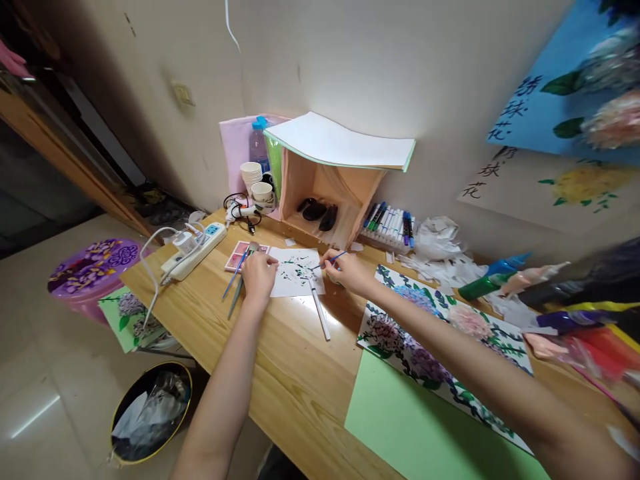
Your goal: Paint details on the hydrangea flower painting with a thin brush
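Note:
A small white sheet [295, 288] with dark green and black marks lies on the wooden table. My right hand [340, 270] is closed round a thin blue brush [334, 258], its tip over the right part of the sheet. My left hand [259, 272] rests at the sheet's left edge with its fingers drawn together; whether they hold anything is hidden. Beside that hand lie a blue brush [234, 277], a grey-green tool [235, 298] and a pink palette [234, 256]. A white pen [321, 313] lies with its tip on the sheet's lower edge.
Behind the sheet stands an open box [299, 179] with dark glasses inside. Markers [387, 227], crumpled tissue [440, 240] and paint bottles [483, 287] line the back right. A flower painting [425, 327] lies under my right forearm. At left are a power strip [195, 255] and paper cups [251, 175].

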Tool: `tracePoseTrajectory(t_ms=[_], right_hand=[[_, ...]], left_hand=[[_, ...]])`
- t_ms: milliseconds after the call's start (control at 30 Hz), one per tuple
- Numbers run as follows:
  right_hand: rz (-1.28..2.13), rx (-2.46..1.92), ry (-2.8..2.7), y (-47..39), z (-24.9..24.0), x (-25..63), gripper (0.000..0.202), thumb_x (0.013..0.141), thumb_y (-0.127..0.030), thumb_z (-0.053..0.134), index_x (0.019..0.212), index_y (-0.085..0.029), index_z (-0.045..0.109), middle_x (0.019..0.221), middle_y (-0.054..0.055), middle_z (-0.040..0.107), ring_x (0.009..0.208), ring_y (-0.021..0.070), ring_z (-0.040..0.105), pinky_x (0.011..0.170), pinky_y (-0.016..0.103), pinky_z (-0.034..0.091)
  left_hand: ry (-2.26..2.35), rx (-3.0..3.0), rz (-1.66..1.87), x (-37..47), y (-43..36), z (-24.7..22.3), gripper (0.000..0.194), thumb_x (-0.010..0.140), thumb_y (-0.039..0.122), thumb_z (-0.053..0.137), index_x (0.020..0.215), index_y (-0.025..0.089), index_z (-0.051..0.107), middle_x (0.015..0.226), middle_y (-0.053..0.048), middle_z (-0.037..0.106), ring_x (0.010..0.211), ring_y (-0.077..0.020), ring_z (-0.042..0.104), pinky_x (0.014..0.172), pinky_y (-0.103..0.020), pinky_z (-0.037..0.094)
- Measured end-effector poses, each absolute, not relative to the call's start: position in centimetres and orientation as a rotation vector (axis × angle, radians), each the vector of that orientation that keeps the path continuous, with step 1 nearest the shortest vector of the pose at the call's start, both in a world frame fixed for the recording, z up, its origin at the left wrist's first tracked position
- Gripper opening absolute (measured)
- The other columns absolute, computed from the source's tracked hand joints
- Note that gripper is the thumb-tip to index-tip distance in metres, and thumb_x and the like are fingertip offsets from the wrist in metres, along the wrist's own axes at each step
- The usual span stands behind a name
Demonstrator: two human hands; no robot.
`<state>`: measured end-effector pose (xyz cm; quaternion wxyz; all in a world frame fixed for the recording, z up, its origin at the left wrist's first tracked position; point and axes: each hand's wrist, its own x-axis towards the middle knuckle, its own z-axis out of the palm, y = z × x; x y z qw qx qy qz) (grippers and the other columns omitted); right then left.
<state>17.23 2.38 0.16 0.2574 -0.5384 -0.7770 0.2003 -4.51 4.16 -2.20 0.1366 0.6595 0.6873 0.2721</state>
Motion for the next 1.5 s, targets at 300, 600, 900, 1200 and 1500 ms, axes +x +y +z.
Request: tracePoseTrajectory(t_ms=[300,600,900,1200,1500], right_hand=[[0.617,-1.142,-2.486,4.4,2.3,19.2,0.021,0.077,-0.012,0.050,0.081,-0.022,0.068,0.078,0.002,0.067,0.076,0.0167,0.060,0.071,0.031,0.046],[0.543,-1.416,-2.245,5.6,2.5,17.8,0.021,0.088,-0.023,0.048,0.081,-0.019,0.067,0.080,0.002,0.073,0.073,0.0155,0.066,0.067,0.026,0.046],[0.457,-1.571,-2.183,6.2,0.9,17.5,0.024,0.091,-0.024,0.044,0.084,-0.014,0.065,0.081,0.009,0.073,0.077,0.0197,0.068,0.071,0.028,0.046],[0.667,-1.329,-2.542,6.4,3.4,18.8,0.023,0.083,-0.014,0.048,0.087,-0.019,0.070,0.092,0.003,0.073,0.083,0.0160,0.066,0.074,0.026,0.048],[0.781,-1.281,-2.432,5.8,2.9,20.3,0.024,0.083,-0.019,0.048,0.089,-0.020,0.071,0.092,0.003,0.073,0.084,0.0163,0.066,0.079,0.028,0.050]], left_hand=[[2.029,1.942,0.579,-4.2,4.6,-2.9,0.018,0.071,0.011,0.058,0.075,0.016,0.075,0.089,-0.015,0.071,0.093,-0.0320,0.063,0.088,-0.045,0.040],[2.067,1.915,0.514,-4.2,4.6,-2.7,0.018,0.073,0.014,0.059,0.079,0.017,0.076,0.089,-0.013,0.072,0.093,-0.0309,0.063,0.088,-0.043,0.041],[2.117,1.883,0.483,-4.2,4.6,-2.6,0.015,0.074,0.018,0.063,0.081,0.020,0.076,0.089,-0.009,0.073,0.092,-0.0273,0.064,0.087,-0.039,0.041],[2.121,1.880,0.477,-4.0,4.5,-2.6,0.016,0.074,0.016,0.061,0.081,0.019,0.076,0.089,-0.009,0.073,0.093,-0.0277,0.064,0.088,-0.040,0.040],[2.118,1.885,0.474,-4.0,4.5,-2.5,0.017,0.074,0.015,0.060,0.081,0.020,0.076,0.089,-0.009,0.074,0.093,-0.0285,0.064,0.088,-0.041,0.040]])
